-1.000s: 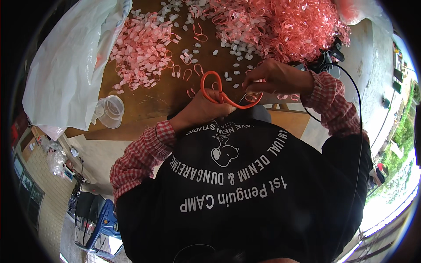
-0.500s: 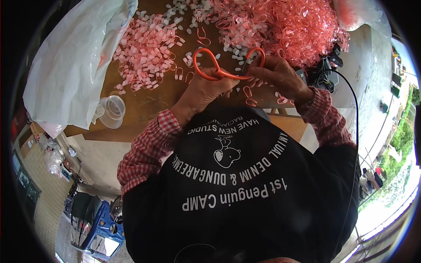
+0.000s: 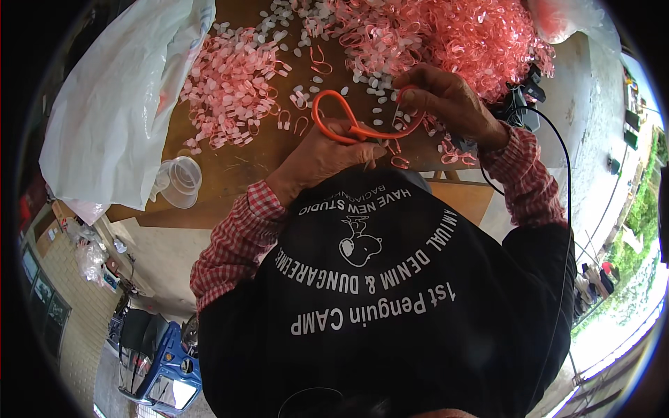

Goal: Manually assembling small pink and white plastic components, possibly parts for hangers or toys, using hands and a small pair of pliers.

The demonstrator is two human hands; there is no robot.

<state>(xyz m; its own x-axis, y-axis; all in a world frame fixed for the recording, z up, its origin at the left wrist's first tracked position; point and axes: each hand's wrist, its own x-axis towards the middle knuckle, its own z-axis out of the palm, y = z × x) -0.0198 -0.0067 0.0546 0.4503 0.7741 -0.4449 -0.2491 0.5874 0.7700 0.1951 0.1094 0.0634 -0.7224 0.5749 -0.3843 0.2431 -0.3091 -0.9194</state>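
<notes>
My left hand (image 3: 322, 155) is closed around the middle of a pair of scissors (image 3: 333, 95) with big orange loop handles. A bit of metal shows below that hand, and the blades are mostly hidden. At the right-hand loop, the fingers of my right hand (image 3: 446, 104) are bent and pinch its far end. A thin, pale sliver shows beside these fingertips; its kind is unclear. Under and around the hands lie small pink looped plastic pieces (image 3: 398, 161) and whitish oval bits (image 3: 377, 110).
A large heap of shiny pink loops (image 3: 474, 45) covers the table's far right. A smaller pink pile (image 3: 226, 87) lies left, beside a white plastic bag (image 3: 115, 104) and a clear plastic cup (image 3: 182, 181). Black cables (image 3: 519, 104) run along the right side of the wooden table (image 3: 240, 164).
The scissors have shifted slightly right and down, and their right-hand loop has swung lower. My right hand has moved a little right and up, its fingers now over that loop.
</notes>
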